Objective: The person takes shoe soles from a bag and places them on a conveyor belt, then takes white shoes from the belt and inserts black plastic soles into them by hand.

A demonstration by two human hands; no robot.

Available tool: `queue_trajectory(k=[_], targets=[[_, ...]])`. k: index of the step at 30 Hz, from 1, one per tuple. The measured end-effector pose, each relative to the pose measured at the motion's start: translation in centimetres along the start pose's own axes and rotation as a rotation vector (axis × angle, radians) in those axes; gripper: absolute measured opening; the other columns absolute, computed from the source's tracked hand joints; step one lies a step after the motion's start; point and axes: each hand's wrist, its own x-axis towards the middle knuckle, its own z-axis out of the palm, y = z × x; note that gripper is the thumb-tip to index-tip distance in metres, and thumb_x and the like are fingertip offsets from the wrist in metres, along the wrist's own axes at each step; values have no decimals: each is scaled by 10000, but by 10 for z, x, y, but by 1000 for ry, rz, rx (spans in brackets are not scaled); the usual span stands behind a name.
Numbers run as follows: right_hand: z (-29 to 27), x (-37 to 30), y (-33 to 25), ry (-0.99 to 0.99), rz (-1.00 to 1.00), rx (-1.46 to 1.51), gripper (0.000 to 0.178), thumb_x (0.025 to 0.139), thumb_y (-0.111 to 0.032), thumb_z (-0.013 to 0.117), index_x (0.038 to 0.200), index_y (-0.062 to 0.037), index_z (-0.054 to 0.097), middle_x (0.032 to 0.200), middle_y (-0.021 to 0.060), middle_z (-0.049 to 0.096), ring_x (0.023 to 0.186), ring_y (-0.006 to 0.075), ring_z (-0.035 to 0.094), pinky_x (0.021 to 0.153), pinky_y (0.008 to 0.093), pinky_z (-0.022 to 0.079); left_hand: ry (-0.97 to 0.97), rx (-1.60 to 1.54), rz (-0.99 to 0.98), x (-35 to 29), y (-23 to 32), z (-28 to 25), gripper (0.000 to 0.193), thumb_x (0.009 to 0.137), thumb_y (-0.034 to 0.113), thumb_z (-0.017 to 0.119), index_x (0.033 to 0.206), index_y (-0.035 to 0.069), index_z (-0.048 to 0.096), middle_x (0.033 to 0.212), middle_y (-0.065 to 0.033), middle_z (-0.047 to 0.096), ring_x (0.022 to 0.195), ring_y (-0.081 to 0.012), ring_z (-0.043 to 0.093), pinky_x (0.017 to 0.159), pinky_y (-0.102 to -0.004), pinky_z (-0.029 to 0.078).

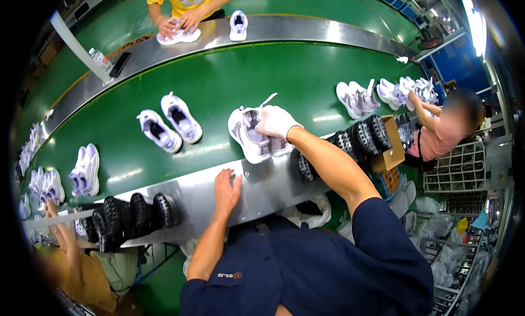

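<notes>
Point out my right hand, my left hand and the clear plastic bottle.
Right hand point(278, 123): head view, on the gloved back of it.
Left hand point(227, 190): head view, on the back of it.
Clear plastic bottle point(100, 59): head view, mid-body.

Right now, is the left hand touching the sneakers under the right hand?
Apart: the head view shows metal ledge between left hand and white sneakers.

Green belt leaves a gap between loose sneakers and held sneakers.
</notes>
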Motion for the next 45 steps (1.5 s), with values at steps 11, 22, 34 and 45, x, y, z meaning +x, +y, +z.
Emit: queue_trajectory(k=[11,22,34,45], targets=[[94,-61,-39,-90,-49,-72,314,779,-170,644,1005,15,760,1068,241,731,1023,375,722,876,439,581,199,203,36,26,71,-47,282,889,266,683,914,-15,693,881,-185,640,798,-354,633,759,-464,504],[191,-95,-24,153,-71,101,287,903,-229,631,1049,7,706,1004,246,722,956,412,702,850,464,565,-37,188,50,-21,29,-65,262,871,169,746,1069,-1,721,966,-203,668,883,-348,659,785,-427,518],[148,-201,131,583,439,-124,585,908,-518,675,1232,-37,594,1080,187,690,982,349,701,814,478,579,-371,81,-210,-76,55,-83,269,898,251,693,868,-12,735,746,-204,708,674,-334,709,642,-421,540],[169,-174,152,510,440,-171,363,916,-403,698,1019,-65,614,993,155,702,905,327,723,752,457,596,-387,49,63,-81,108,-41,184,915,191,685,907,10,723,795,-209,703,728,-389,687,677,-453,530]])
